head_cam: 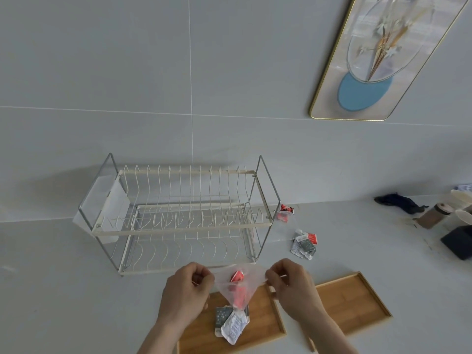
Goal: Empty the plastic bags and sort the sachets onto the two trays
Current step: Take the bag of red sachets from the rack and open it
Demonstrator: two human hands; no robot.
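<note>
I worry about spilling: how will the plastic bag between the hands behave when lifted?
Probably floppy: the plastic bag sags to a point between the left hand and right hand. Likely light, since it holds only small red sachets. The thin film may slip.

No readable text anywhere. Sachets (231,325) on the left tray (265,328) carry print, and so does the sachet pile (304,245) on the counter, but all of it is too small and blurred to make out.
</note>
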